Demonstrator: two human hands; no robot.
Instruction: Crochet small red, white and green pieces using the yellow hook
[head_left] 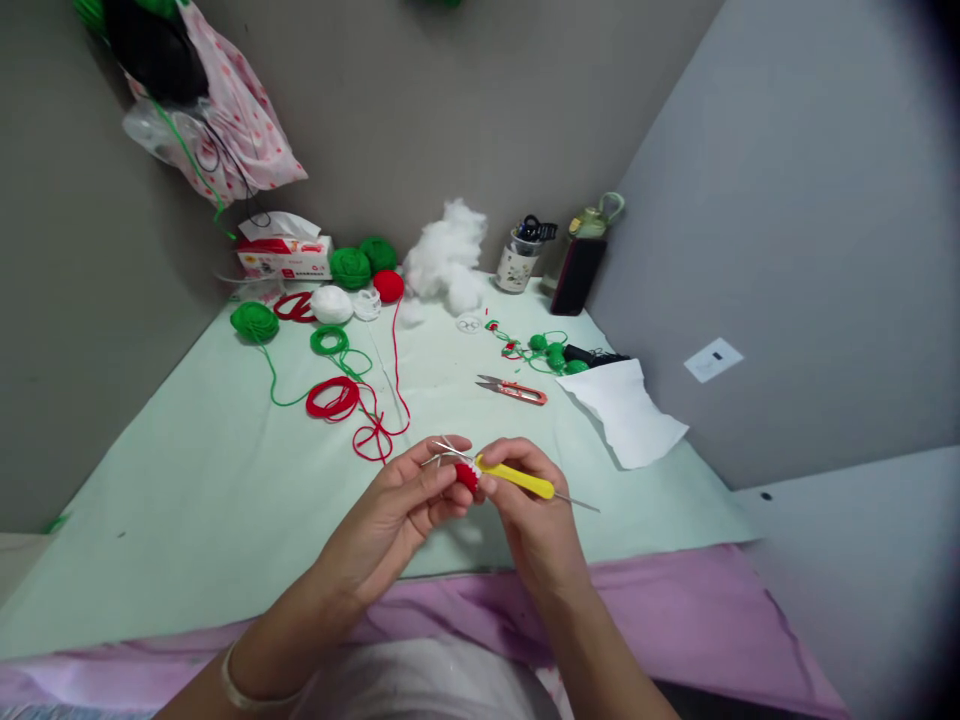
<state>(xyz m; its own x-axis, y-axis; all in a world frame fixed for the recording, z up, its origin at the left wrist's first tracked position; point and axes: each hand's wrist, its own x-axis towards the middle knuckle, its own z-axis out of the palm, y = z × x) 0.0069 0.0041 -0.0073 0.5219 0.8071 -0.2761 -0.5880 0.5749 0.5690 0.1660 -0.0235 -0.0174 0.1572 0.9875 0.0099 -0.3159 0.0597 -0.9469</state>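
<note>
My left hand (pixel 409 500) pinches a small red and white crochet piece (pixel 466 477) between thumb and fingers. White yarn runs over its index finger. In my right hand (pixel 536 500) is a crochet hook with a yellow handle (pixel 525 480), gripped between thumb and fingers. The hook's front end meets the white edge of the piece, and its tip is too small to make out clearly. A thin metal end sticks out behind the handle to the right. Both hands are close together above the near part of the table.
Thread snips (pixel 512 389) lie beyond my hands on the pale green cloth (pixel 225 520). Yarn balls, such as a green one (pixel 255 322), and a red yarn coil (pixel 332 398) are at left. White stuffing (pixel 448 255), a cup (pixel 517 262) and a phone (pixel 579 275) stand behind; paper (pixel 626 410) lies right.
</note>
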